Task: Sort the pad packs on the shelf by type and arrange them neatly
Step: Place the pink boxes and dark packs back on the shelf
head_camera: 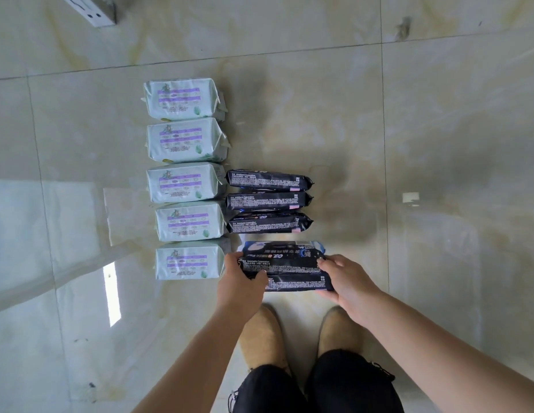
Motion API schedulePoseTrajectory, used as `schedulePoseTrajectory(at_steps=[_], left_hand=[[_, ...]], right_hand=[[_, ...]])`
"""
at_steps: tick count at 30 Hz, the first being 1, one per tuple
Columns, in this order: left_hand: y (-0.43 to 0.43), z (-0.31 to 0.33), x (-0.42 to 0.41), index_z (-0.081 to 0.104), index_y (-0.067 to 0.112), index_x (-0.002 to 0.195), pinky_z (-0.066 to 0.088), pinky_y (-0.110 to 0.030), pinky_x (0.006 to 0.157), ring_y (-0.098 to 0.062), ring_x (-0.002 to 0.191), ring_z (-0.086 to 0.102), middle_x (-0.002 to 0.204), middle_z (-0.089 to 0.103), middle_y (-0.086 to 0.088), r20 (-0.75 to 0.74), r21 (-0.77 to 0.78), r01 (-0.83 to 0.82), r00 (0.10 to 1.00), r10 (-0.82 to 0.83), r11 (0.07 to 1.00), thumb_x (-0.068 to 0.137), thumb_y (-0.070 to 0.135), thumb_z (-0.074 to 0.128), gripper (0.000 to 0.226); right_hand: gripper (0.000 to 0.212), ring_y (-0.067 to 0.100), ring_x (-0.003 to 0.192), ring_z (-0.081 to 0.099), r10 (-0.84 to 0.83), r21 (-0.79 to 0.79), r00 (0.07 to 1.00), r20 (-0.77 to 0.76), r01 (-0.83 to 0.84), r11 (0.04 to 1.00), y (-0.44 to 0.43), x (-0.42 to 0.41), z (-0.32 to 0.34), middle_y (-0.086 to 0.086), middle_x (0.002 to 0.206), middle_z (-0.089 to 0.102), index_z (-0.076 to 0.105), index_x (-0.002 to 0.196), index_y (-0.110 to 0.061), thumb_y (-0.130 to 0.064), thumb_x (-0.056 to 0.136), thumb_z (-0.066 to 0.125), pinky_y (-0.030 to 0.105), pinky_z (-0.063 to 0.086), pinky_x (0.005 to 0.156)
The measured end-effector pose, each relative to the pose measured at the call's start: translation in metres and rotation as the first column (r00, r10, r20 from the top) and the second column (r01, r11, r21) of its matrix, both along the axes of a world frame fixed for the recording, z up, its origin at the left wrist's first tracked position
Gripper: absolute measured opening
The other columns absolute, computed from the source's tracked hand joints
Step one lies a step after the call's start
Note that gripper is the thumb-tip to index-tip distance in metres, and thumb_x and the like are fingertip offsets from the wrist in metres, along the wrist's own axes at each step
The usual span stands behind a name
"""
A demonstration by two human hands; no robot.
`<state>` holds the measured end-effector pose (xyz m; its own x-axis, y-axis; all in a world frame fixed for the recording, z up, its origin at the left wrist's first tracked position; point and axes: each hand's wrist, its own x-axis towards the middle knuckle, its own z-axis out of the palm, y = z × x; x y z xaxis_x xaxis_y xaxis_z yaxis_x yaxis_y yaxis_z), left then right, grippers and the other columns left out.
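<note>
A person stands over a glossy tiled floor (379, 129), both bare hands closed on the ends of a small bundle of dark navy pad packs (289, 271) held low just in front of tan shoes (261, 335). The left hand (240, 283) wraps the bundle's left end, thumb lying across the printed face and fingers curled out of sight beneath; the right hand (346, 278) clamps the right end, fingers bent over the top edge. The bundle looks like two or three packs pressed together, the farthest one (285, 248) showing its blue-and-white front; whether it rests on the floor or is lifted just clear cannot be told.

Just beyond the bundle, three more navy packs (270, 202) lie side by side in a short column, edges touching, white small print facing up. Directly to their left runs a longer column of five pale green packs (186, 180) with purple bands, laid flat one behind another. The nearest three green packs touch each other, with small gaps between the farther ones. The two columns sit just beside one another, the navy one starting level with the third green pack.

A grey-white box corner (94, 10) shows at the far left edge of the floor. Black trousers (319, 386) fill the bottom of the view.
</note>
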<state>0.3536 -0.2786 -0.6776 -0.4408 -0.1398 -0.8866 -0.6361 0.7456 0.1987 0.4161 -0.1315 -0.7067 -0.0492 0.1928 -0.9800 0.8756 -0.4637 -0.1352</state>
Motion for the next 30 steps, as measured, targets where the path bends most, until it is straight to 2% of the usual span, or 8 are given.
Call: schedulePoseTrajectory(at_steps=[8,12,15,17,21,24,27,30], left_hand=[[0.003,0.099,-0.029,0.036,0.021,0.128,0.036,-0.022,0.046,-0.013,0.063,0.051,0.08,0.056,0.004,-0.076,0.054,-0.024,0.997,0.028,0.998,0.089,0.021,0.055,0.043],[0.005,0.163,-0.047,0.04,0.02,0.126,0.037,-0.026,0.055,-0.022,0.077,0.054,0.092,0.06,0.001,-0.136,0.1,-0.023,0.99,0.037,0.995,0.087,0.019,0.058,0.043],[0.006,0.217,-0.062,0.041,0.023,0.122,0.039,-0.027,0.062,-0.024,0.084,0.057,0.085,0.059,0.007,-0.188,0.131,0.002,0.982,0.023,0.991,0.086,0.018,0.058,0.04],[0.006,0.255,-0.072,0.042,0.023,0.119,0.042,-0.028,0.067,-0.025,0.088,0.059,0.084,0.059,0.008,-0.217,0.161,0.017,0.976,0.018,0.987,0.085,0.017,0.058,0.039],[0.011,0.327,-0.092,0.042,0.022,0.118,0.038,-0.027,0.056,-0.021,0.069,0.053,0.09,0.063,0.0,-0.264,0.249,0.025,0.964,0.043,0.968,0.086,0.014,0.058,0.036],[0.016,0.387,-0.102,0.041,0.02,0.122,0.041,-0.028,0.069,-0.024,0.085,0.057,0.097,0.061,-0.001,-0.322,0.286,0.059,0.946,0.038,0.956,0.087,0.014,0.057,0.039],[0.018,0.445,-0.108,0.039,0.018,0.128,0.043,-0.027,0.071,-0.023,0.089,0.056,0.097,0.058,-0.001,-0.361,0.309,0.085,0.932,0.034,0.947,0.088,0.013,0.055,0.043],[0.015,0.502,-0.111,0.039,0.017,0.13,0.044,-0.026,0.071,-0.022,0.085,0.055,0.104,0.059,-0.004,-0.405,0.328,0.11,0.914,0.035,0.938,0.089,0.014,0.055,0.044]], right_hand=[[0.009,0.028,0.098,0.062,0.148,0.107,0.98,-0.134,-0.134,0.985,0.007,-0.031,0.105,0.009,0.094,0.064,0.057,0.084,-0.02,-0.024,0.092,0.053,0.045,0.051,0.092],[0.015,0.028,0.094,0.063,0.215,0.177,0.958,-0.191,-0.182,0.967,0.012,-0.046,0.17,0.012,0.104,0.064,0.06,0.101,-0.017,-0.027,0.09,0.054,0.04,0.054,0.087],[0.024,0.031,0.098,0.063,0.255,0.23,0.933,-0.253,-0.198,0.953,0.015,-0.057,0.224,0.013,0.108,0.064,0.061,0.108,-0.015,-0.03,0.09,0.055,0.045,0.053,0.088],[0.019,0.033,0.099,0.063,0.277,0.261,0.918,-0.282,-0.204,0.943,0.017,-0.065,0.264,0.014,0.106,0.065,0.062,0.101,-0.018,-0.03,0.089,0.056,0.048,0.051,0.089],[0.007,0.035,0.096,0.061,0.293,0.329,0.893,-0.34,-0.179,0.927,0.024,-0.079,0.336,0.01,0.097,0.063,0.059,0.086,-0.024,-0.031,0.088,0.057,0.05,0.05,0.09],[0.009,0.029,0.084,0.062,0.208,0.281,0.892,-0.402,-0.096,0.955,0.029,-0.091,0.398,0.009,0.093,0.06,0.058,0.093,-0.016,-0.023,0.088,0.059,0.048,0.053,0.087],[0.017,0.03,0.096,0.063,0.19,0.254,0.88,-0.435,-0.082,0.964,0.031,-0.099,0.455,0.014,0.109,0.06,0.059,0.102,-0.012,-0.02,0.087,0.062,0.044,0.054,0.087],[0.022,0.028,0.103,0.061,0.096,0.168,0.875,-0.475,-0.017,0.986,0.029,-0.1,0.513,0.014,0.113,0.058,0.058,0.107,-0.007,-0.014,0.086,0.062,0.035,0.054,0.087]])
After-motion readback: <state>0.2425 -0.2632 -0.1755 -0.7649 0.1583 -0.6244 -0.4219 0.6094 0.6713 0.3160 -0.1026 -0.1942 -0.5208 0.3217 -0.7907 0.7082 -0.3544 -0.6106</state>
